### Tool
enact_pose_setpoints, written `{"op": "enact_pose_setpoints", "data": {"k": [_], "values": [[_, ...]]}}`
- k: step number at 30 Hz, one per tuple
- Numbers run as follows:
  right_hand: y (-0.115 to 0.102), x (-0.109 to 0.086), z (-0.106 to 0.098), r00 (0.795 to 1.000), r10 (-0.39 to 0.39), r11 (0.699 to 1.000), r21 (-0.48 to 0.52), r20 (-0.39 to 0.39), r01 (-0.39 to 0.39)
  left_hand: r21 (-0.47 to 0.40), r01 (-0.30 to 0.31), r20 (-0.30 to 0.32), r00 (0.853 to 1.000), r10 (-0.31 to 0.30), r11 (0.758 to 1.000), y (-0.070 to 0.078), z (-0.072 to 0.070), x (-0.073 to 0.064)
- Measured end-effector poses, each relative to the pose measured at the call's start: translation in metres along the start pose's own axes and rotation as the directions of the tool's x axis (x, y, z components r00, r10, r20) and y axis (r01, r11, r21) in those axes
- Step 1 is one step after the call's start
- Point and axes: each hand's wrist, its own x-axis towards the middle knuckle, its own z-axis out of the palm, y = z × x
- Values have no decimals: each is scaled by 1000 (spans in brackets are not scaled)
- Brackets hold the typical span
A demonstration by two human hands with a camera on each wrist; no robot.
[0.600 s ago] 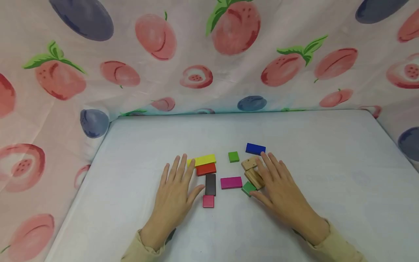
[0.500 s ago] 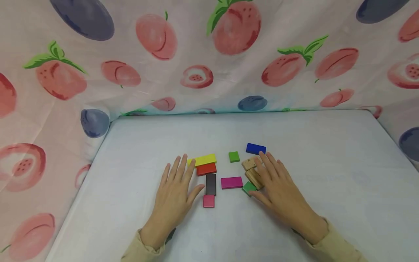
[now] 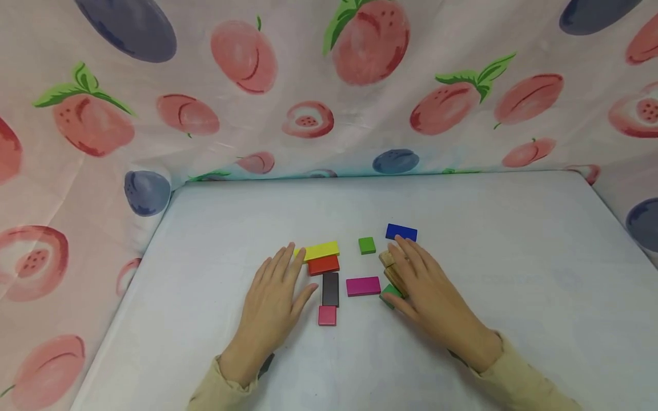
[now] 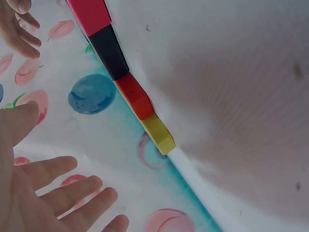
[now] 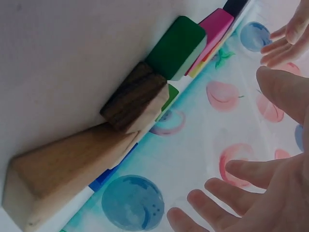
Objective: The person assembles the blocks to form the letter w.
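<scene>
Left to right on tabletop (image 3: pixel 216 228), roughly midway between left and right edges: left hand (image 3: pixel 272 305) with fingers extended, slightly parted, holding nothing, one fingertip over the left end of yellow block (image 3: pixel 324 249); red block (image 3: pixel 323 265) against yellow's near side; pink block (image 3: pixel 327 315) touching the near end of dark block (image 3: pixel 330 289); magenta block (image 3: pixel 362 286); lime block (image 3: pixel 367 245), apart, farther toward far edge; pale wooden block (image 3: pixel 387 258), green block (image 5: pixel 176 50) and grained wooden block (image 5: pixel 133 94) bunched partly under right hand; blue block (image 3: pixel 401 232), closest to far edge; right hand (image 3: pixel 429 288) with fingers extended, thumb over green, gripping nothing, apparently held just above. Likely all light, stiff, not fragile; painted faces maybe slick, bare wood grippier. Best hold: fingertip pinch across the long sides, low down. Well apart from left, far and right edges; near edge out of frame. Probably tightest between hands, ample sliding room toward far edge and right edge. Patterned cloth (image 3: pixel 247 137) beyond far edge.
</scene>
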Motion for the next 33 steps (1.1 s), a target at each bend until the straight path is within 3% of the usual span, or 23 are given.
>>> {"op": "enact_pose_setpoints", "data": {"k": [16, 25, 33], "values": [[-9, 16, 5, 999, -26, 998, 54, 21, 25, -13, -44, -91, 995, 43, 999, -6, 7, 4], [-15, 24, 11, 999, -26, 998, 51, 38, 24, -7, -16, -70, 997, 16, 1000, -9, 8, 11], [-20, 30, 16, 999, -44, 998, 54, 7, 43, -38, -11, -63, 998, 9, 999, -13, 10, 18]]}}
